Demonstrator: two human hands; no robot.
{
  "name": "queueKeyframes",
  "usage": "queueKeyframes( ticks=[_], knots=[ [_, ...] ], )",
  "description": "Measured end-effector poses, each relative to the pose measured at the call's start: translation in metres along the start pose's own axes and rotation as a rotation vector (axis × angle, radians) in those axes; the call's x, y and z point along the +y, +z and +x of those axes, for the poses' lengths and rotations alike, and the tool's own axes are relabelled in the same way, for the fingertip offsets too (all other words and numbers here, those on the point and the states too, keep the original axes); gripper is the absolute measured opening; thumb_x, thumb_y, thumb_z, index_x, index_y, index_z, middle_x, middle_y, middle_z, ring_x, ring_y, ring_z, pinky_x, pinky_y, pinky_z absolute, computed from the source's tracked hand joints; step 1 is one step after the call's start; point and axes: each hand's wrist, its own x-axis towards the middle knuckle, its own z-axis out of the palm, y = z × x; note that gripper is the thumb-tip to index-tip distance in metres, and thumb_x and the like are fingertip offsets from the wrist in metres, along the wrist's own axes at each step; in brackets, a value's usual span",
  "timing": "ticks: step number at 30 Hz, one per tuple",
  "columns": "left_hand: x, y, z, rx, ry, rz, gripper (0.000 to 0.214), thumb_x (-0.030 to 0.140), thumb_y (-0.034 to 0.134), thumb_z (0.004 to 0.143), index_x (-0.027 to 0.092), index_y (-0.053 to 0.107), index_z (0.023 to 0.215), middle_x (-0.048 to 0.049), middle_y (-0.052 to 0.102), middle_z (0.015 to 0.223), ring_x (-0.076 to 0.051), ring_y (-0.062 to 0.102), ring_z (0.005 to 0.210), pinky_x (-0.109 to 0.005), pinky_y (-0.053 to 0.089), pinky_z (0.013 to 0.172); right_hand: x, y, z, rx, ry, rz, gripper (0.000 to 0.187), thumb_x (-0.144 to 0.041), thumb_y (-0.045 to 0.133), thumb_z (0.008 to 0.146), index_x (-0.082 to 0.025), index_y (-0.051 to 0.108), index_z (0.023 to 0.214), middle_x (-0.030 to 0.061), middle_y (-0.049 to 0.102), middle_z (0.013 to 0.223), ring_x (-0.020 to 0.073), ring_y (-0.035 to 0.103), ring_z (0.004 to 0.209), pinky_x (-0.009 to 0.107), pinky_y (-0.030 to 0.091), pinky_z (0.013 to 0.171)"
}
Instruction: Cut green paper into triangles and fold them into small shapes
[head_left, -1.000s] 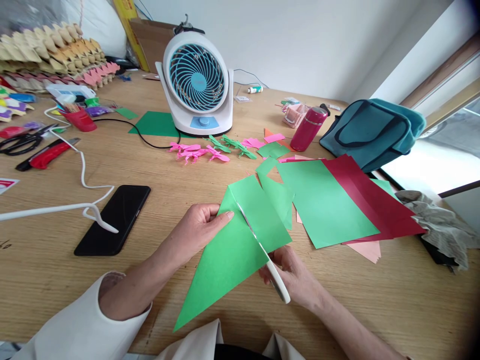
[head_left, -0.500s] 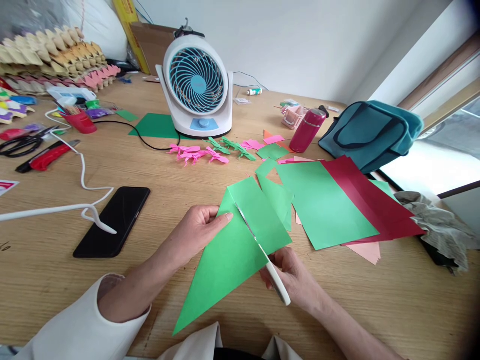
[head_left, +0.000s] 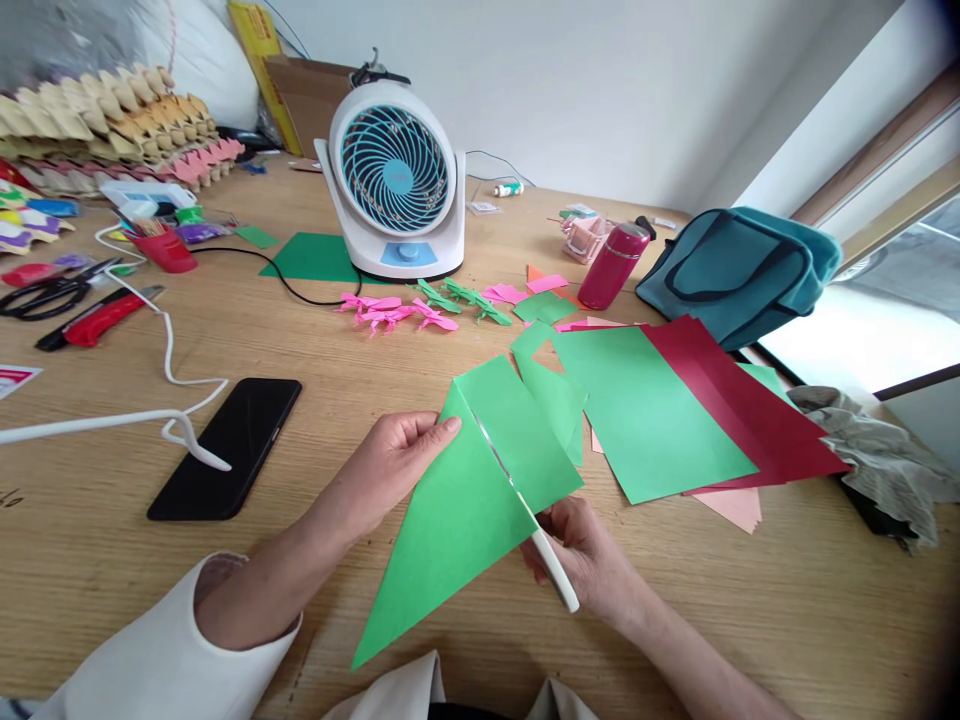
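My left hand (head_left: pixel 401 455) pinches the upper left edge of a folded green paper sheet (head_left: pixel 450 540), thumb on top and fingers underneath. White-handled scissors (head_left: pixel 556 570) are gripped in my right hand (head_left: pixel 589 555), whose fingers are partly hidden behind the paper and handle. One blade lies over the paper along a slanting line that reaches almost to the top corner; the other blade is out of sight beneath. The sheet's long pointed end hangs down toward my lap.
Green sheets (head_left: pixel 652 420) and dark red sheets (head_left: pixel 765 420) lie at the right. Pink paper figures (head_left: pixel 386 312) and green ones (head_left: pixel 472 298) stand before a fan (head_left: pixel 397 180). A phone (head_left: pixel 225 450) lies left, a pink bottle (head_left: pixel 613 265) and teal bag (head_left: pixel 742 270) behind.
The scissors and paper stay almost in place. My left thumb has drawn back very slightly to the left, and the whole view has shifted a little.
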Motion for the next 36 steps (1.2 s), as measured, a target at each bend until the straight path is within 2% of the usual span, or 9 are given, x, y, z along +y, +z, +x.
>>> queueKeyframes(
  ticks=[4,7,10,14,20,25,31,36],
  knots=[
    [-0.0071,-0.0032,0.003,0.004,0.012,-0.019,0.045,0.055,0.057,0.088,0.019,0.046,0.063,0.0058,0.034,0.057,-0.009,0.033,0.05,-0.023,0.027,0.048,-0.0023,-0.0001,-0.0008,0.004,0.027,-0.008,0.046,-0.046,0.06,0.082,-0.019,0.043,0.049,-0.0052,0.034,0.046,0.007,0.027,0.047,0.026,0.016,0.046],
    [-0.0104,-0.0038,0.0047,0.001,0.014,0.006,0.046,0.057,0.056,0.089,0.019,0.045,0.064,0.006,0.032,0.058,-0.009,0.031,0.051,-0.023,0.026,0.049,-0.0013,0.0002,-0.0006,-0.015,0.02,-0.005,0.045,-0.045,0.061,0.082,-0.019,0.044,0.051,-0.0051,0.036,0.047,0.0076,0.031,0.048,0.025,0.019,0.047],
    [-0.0113,-0.0031,0.0047,-0.002,0.019,0.041,0.046,0.057,0.055,0.089,0.019,0.047,0.064,0.0058,0.031,0.059,-0.009,0.03,0.052,-0.024,0.025,0.049,0.0011,0.0018,-0.0002,-0.028,0.007,0.044,0.041,-0.044,0.063,0.082,-0.019,0.044,0.055,-0.0052,0.039,0.049,0.0083,0.037,0.05,0.024,0.025,0.048],
    [-0.009,-0.0012,0.003,-0.038,0.022,0.079,0.048,0.056,0.053,0.09,0.019,0.044,0.062,0.0052,0.029,0.06,-0.01,0.029,0.053,-0.024,0.024,0.051,0.0034,0.0048,-0.0006,0.043,-0.035,0.196,0.031,-0.045,0.07,0.079,-0.021,0.051,0.073,-0.0049,0.049,0.057,0.0108,0.046,0.055,0.023,0.037,0.051],
    [-0.0029,0.0025,0.001,-0.076,0.023,0.112,0.05,0.056,0.051,0.09,0.02,0.037,0.059,0.0048,0.024,0.06,-0.01,0.026,0.055,-0.025,0.022,0.051,0.0046,0.0061,-0.0016,0.073,0.015,0.183,0.038,-0.058,0.07,0.077,-0.021,0.06,0.082,-0.0018,0.054,0.059,0.0141,0.05,0.056,0.026,0.041,0.05],
    [-0.0036,0.0034,0.001,-0.093,0.017,0.094,0.049,0.057,0.051,0.09,0.02,0.041,0.06,0.0047,0.027,0.059,-0.01,0.028,0.054,-0.024,0.023,0.05,0.0027,0.0071,-0.0018,0.097,-0.029,0.21,0.044,-0.058,0.071,0.077,-0.02,0.064,0.097,0.0027,0.064,0.077,0.016,0.055,0.065,0.028,0.047,0.059],
    [-0.0075,0.0032,0.002,-0.088,0.029,0.077,0.05,0.056,0.052,0.09,0.019,0.041,0.059,0.0053,0.028,0.058,-0.009,0.029,0.053,-0.024,0.023,0.05,0.0027,0.0061,-0.0003,0.071,-0.09,0.173,0.04,-0.06,0.068,0.08,-0.02,0.065,0.084,-0.0006,0.057,0.06,0.0177,0.057,0.067,0.029,0.049,0.063],
    [-0.0102,0.0026,0.0025,-0.097,0.034,0.051,0.05,0.056,0.052,0.091,0.018,0.041,0.06,0.0055,0.028,0.059,-0.008,0.029,0.053,-0.023,0.023,0.05,0.0032,0.0056,0.0002,0.063,-0.147,0.167,0.037,-0.058,0.067,0.083,-0.021,0.064,0.075,-0.0012,0.054,0.056,0.0186,0.058,0.068,0.03,0.051,0.066]
  ],
)
